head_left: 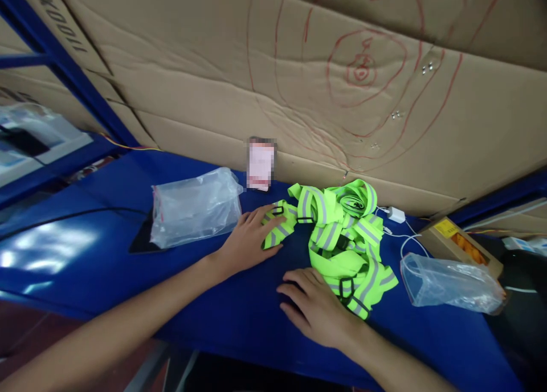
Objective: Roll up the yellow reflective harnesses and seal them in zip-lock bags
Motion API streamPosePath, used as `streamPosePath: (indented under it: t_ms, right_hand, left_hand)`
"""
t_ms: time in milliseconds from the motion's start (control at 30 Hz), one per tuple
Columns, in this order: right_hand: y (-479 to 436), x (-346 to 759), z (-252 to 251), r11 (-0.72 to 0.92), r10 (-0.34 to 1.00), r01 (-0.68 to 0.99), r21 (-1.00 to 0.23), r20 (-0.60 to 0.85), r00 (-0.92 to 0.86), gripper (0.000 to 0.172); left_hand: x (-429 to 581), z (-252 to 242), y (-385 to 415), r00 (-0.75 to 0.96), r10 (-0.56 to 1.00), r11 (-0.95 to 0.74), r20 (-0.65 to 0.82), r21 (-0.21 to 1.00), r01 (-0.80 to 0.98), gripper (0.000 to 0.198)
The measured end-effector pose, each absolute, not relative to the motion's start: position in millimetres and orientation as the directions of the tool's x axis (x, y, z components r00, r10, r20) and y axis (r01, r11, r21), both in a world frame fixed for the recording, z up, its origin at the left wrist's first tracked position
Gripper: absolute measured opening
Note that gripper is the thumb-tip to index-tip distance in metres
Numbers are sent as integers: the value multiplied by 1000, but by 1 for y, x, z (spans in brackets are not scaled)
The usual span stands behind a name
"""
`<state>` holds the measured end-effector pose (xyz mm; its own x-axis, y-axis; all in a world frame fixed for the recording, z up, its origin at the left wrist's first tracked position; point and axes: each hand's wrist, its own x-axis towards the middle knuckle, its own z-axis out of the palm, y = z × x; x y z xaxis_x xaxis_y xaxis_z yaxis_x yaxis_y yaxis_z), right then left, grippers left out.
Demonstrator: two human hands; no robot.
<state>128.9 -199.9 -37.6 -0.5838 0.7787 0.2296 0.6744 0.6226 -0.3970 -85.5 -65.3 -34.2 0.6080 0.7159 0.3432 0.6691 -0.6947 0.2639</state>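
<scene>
My left hand [250, 238] is closed around a small folded bundle of neon-yellow reflective strap [281, 228] with grey stripes and a black buckle. Just right of it lies a loose pile of the same reflective straps [348, 238], with several black buckles showing and one strap coiled at the back. My right hand [318, 306] rests low at the pile's front left edge. Its fingers are slightly curled and apart, with nothing seen between them. The back of this hand hides part of the nearest strap.
On the blue table [239, 318], a clear plastic bag [196, 209] lies left, partly over a dark flat object [143, 238]. A phone-like object [260, 164] leans on the cardboard wall [192, 67]. Right are a white adapter [396, 214], another plastic bag [453, 284] and a cardboard box [491, 261].
</scene>
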Motion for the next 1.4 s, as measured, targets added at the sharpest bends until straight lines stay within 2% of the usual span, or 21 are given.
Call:
streamPosePath:
  t_ms: [133,267,333,400,467,567,633,700,733,767,833,900,967,1067,1133,1200,1300,1400]
  right_hand:
    - [-194,133,-39,563,821,651,-510,255,-511,24]
    - [-182,140,-38,262,965,606,-751,211,-156,29]
    - [-176,142,-33,166,979,589,-791,205,-2,38]
    - [-172,141,-27,193,959,668,-718,283,27,45]
    - [-169,137,-24,292,920,775,-561,387,-67,49]
    - [-166,131,-27,416,875,820,-392,417,-245,56]
    - [-165,130,-33,465,865,818,-338,369,-339,62]
    - [-166,130,-37,495,856,821,-284,318,-406,67]
    - [-166,131,-37,509,850,820,-261,299,-433,69]
    - [-166,131,-37,521,845,817,-247,285,-453,71]
    - [-167,133,-34,539,837,804,-249,262,-480,72]
    - [-167,135,-30,570,820,776,-271,241,-519,70]
    - [-167,137,-27,595,804,739,-317,212,-556,68]
    - [-170,140,-24,592,801,704,-393,191,-567,58]
    - [-172,140,-24,575,817,718,-391,227,-530,54]
    - [-172,140,-25,562,827,744,-361,247,-505,55]
    - [-170,139,-27,552,833,771,-318,230,-503,57]
    - [-168,139,-29,532,844,802,-271,243,-478,71]
  left_hand:
    - [-91,-31,-62,537,782,-618,317,503,604,52]
    - [-91,-22,-68,556,791,-542,253,711,448,60]
    - [-90,-18,-74,589,776,-482,224,813,327,59]
    - [-89,-16,-79,592,786,-351,177,917,191,52]
    - [-87,-15,-81,552,829,-154,94,986,63,42]
    - [-86,-17,-76,432,901,77,-41,995,-67,36]
    - [-88,-19,-71,334,939,105,-79,993,-62,34]
    - [-92,-21,-67,230,971,-69,60,997,32,38]
    - [-95,-21,-67,201,957,-234,208,966,112,42]
    - [-98,-20,-68,205,901,-422,383,884,202,44]
    - [-104,-16,-73,314,669,-743,674,592,311,40]
    - [-107,-13,-78,484,441,-896,756,338,288,36]
    - [-107,-12,-82,633,387,-922,670,260,288,30]
    - [-103,-17,-82,782,481,-876,395,203,437,24]
    - [-101,-20,-82,821,492,-870,289,123,477,28]
    - [-99,-21,-85,846,471,-882,249,102,461,28]
    - [-98,-20,-91,875,424,-905,232,142,401,27]
    - [-98,-19,-93,891,397,-912,220,199,358,30]
